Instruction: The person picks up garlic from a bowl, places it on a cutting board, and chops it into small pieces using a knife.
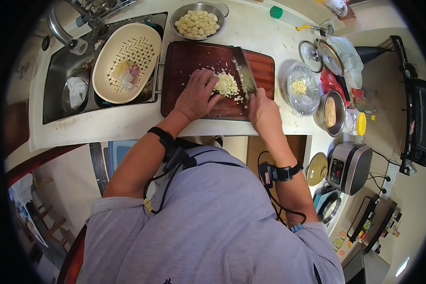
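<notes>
A dark red-brown cutting board (pixel 184 61) lies on the counter with a heap of chopped garlic (pixel 226 84) at its middle and small bits scattered around. My right hand (pixel 265 111) is closed round the handle of a cleaver (pixel 244 71). Its broad blade slants across the board right of the heap, with garlic bits stuck to its face. At the heap's left side rests my left hand (pixel 199 94), fingers stretched and apart, the fingertips touching the garlic. Behind the board stands a metal bowl (pixel 221 32) full of what look like whole peeled garlic cloves (pixel 198 23).
Left is a sink (pixel 52 106) with a cream colander (pixel 102 78) over it. To the right stand a plastic-lined bowl (pixel 302 102) holding chopped garlic, a metal pot (pixel 337 127) with a tan item inside, a yellow-lidded jar (pixel 361 124), pot lids (pixel 310 56) and a cooker (pixel 357 168).
</notes>
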